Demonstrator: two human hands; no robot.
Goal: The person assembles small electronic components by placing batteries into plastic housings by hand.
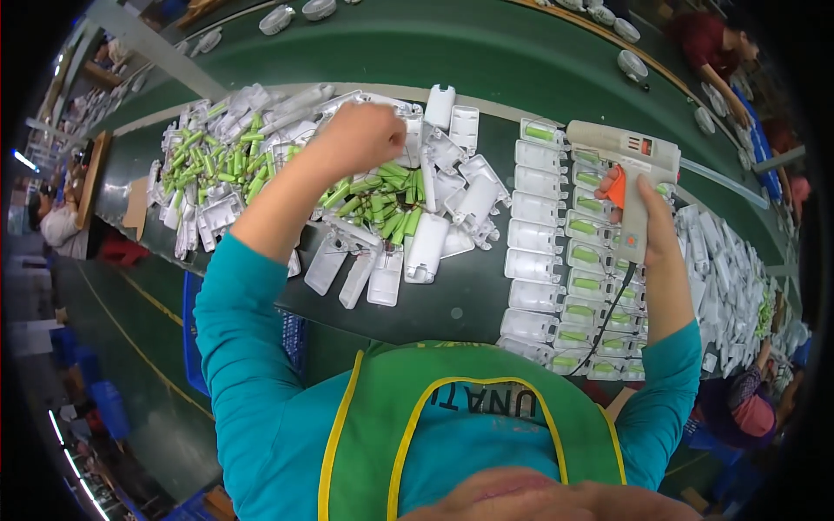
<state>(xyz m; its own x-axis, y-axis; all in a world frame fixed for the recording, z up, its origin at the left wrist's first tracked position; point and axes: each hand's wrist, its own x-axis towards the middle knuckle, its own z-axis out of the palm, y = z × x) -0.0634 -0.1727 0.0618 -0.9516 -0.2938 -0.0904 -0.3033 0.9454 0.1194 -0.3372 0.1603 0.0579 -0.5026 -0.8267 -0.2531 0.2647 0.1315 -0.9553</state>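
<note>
My right hand is wrapped round the grip of a beige hot glue gun with an orange trigger. The gun points left, above rows of white plastic battery cases. The leftmost column of cases shows mostly bare white trays; the columns beside it have green cells in them. At the far side of the bench, my left hand is closed over a heap of loose white housings and green battery cells. Whatever its curled fingers may hold is hidden.
Another heap of green cells and white parts lies at the left. More white housings are piled at the right. A black cord hangs from the gun across the cases. Beyond runs a green conveyor. A blue crate stands below the bench.
</note>
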